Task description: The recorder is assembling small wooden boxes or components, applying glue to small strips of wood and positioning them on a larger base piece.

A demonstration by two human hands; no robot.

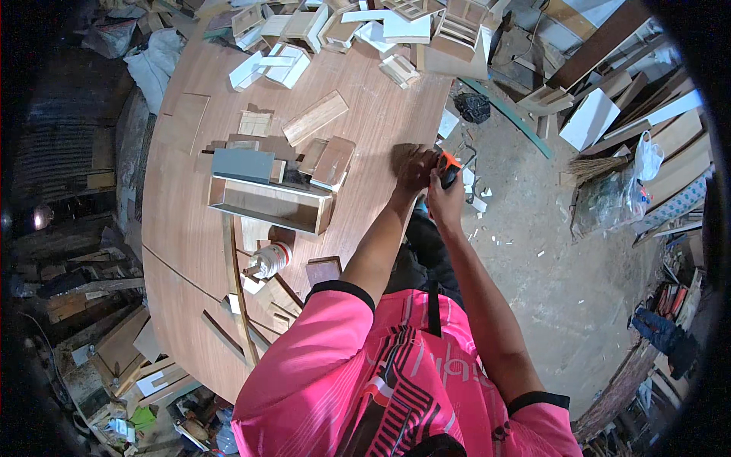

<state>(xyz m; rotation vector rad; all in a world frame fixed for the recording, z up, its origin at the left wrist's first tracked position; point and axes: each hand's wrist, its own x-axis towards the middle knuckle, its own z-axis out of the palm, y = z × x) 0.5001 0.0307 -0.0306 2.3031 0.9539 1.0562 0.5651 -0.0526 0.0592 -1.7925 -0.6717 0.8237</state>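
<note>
Wood piece [402, 154], small and brown, sits at the right edge of the plywood tabletop [183, 228], right of the open wooden box [268, 204] and the white glue bottle [268, 260]. The left hand [417, 169] closes over it, pinning it down. The right hand [445, 199] grips an orange-handled tool [451, 167] just beside it. Trimming seems underway; the next stroke likely needs a steady hold.

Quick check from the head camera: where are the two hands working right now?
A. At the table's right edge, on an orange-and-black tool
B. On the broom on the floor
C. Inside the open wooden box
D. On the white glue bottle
A: the left hand and the right hand meet at the table edge, with the right hand around the orange-and-black tool, away from the wooden box and glue bottle.
</note>
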